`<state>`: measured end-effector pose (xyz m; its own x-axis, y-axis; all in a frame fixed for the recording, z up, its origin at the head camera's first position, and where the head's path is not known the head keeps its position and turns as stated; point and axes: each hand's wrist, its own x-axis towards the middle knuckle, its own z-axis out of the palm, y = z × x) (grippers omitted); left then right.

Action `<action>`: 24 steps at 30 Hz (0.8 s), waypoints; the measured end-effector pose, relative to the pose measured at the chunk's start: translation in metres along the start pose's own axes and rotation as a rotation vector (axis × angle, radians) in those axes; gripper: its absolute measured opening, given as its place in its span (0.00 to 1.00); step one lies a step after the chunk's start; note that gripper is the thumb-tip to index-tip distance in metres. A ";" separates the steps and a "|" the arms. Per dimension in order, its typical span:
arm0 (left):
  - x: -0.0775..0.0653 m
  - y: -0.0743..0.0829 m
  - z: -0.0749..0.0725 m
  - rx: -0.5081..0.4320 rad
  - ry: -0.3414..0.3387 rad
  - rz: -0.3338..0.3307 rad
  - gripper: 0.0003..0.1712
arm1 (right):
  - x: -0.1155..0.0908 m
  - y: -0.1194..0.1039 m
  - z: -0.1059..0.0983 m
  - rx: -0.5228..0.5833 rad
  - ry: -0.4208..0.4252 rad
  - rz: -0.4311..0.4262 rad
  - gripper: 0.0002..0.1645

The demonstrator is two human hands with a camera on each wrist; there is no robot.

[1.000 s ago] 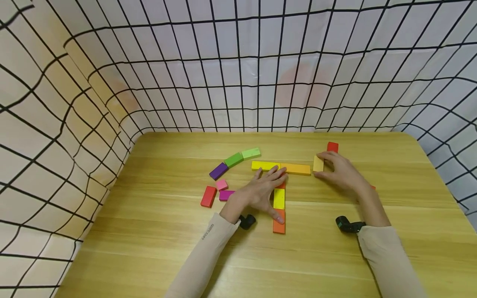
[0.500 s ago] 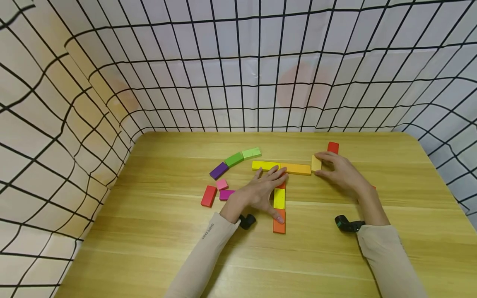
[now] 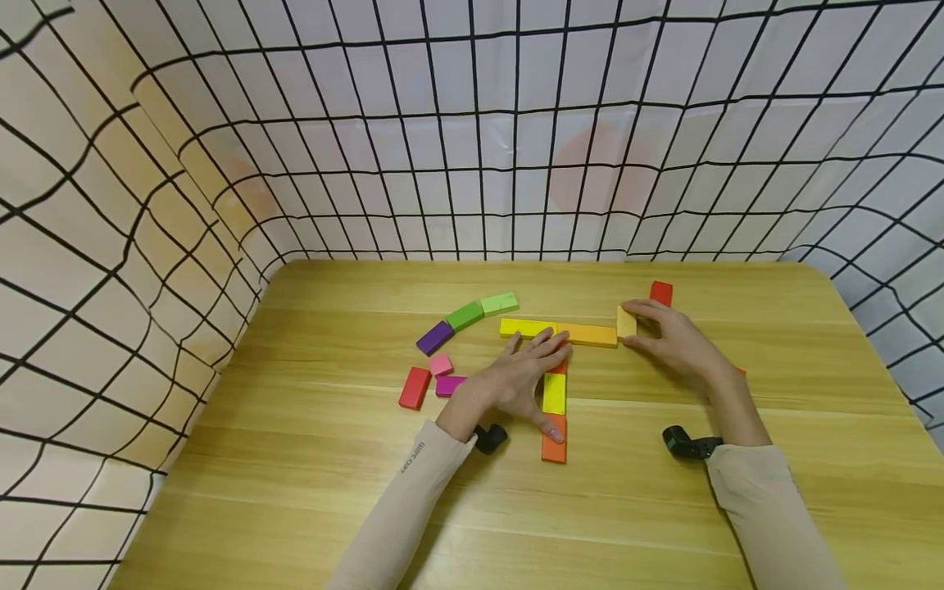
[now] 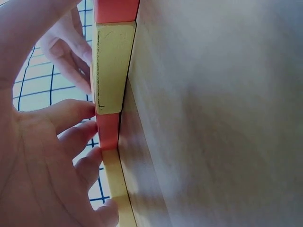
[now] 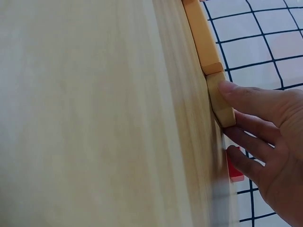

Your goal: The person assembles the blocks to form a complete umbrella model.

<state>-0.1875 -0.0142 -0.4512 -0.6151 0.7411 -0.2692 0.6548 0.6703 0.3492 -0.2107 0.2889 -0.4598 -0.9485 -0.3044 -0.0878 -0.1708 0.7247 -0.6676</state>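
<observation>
My right hand [image 3: 682,340] pinches a pale yellow block [image 3: 625,322] between thumb and fingers. In the right wrist view that block [image 5: 218,101] meets the end of a long orange block [image 5: 203,40] on the table. My left hand [image 3: 512,381] spreads over a column of blocks. Its thumb rests on an orange-red block [image 3: 554,447] at the near end, below a yellow block [image 3: 555,393]. The other fingertips lie around a partly covered red block [image 3: 560,368] and the joint of the long yellow block [image 3: 525,327] and long orange block [image 3: 590,336].
An arc of purple [image 3: 435,337], green [image 3: 465,315] and light green [image 3: 500,304] blocks lies back left. Red [image 3: 415,388], pink [image 3: 441,365] and magenta [image 3: 450,386] blocks lie left of my left hand. Another red block [image 3: 661,292] is behind my right hand.
My right hand has shifted the pale yellow block slightly left, closing the small gap to the long orange block. The left hand has stayed in place.
</observation>
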 end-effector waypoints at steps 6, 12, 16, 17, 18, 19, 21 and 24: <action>0.000 -0.001 -0.001 -0.009 -0.005 0.000 0.79 | -0.004 -0.002 0.000 0.079 -0.004 0.012 0.40; -0.001 -0.001 -0.001 -0.001 -0.003 -0.003 0.80 | -0.005 -0.002 -0.007 0.119 0.129 0.060 0.39; 0.000 -0.001 0.000 -0.008 0.000 -0.004 0.80 | 0.001 0.003 -0.012 0.076 0.281 0.084 0.36; 0.000 -0.002 0.000 -0.008 -0.001 -0.004 0.80 | 0.003 0.004 -0.012 0.064 0.308 0.094 0.35; 0.000 -0.002 0.001 -0.007 -0.002 -0.005 0.80 | 0.005 0.006 -0.013 0.053 0.327 0.107 0.34; 0.000 -0.002 0.001 -0.006 -0.003 -0.005 0.80 | 0.007 0.007 -0.013 0.045 0.337 0.120 0.34; 0.000 -0.002 0.001 -0.009 -0.003 -0.005 0.80 | 0.010 0.009 -0.014 0.031 0.338 0.146 0.34; 0.000 -0.002 0.001 -0.013 -0.002 -0.006 0.80 | 0.015 0.012 -0.015 0.018 0.334 0.165 0.34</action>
<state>-0.1885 -0.0154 -0.4532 -0.6178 0.7374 -0.2731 0.6457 0.6739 0.3591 -0.2312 0.3021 -0.4575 -0.9981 0.0365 0.0492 -0.0065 0.7355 -0.6775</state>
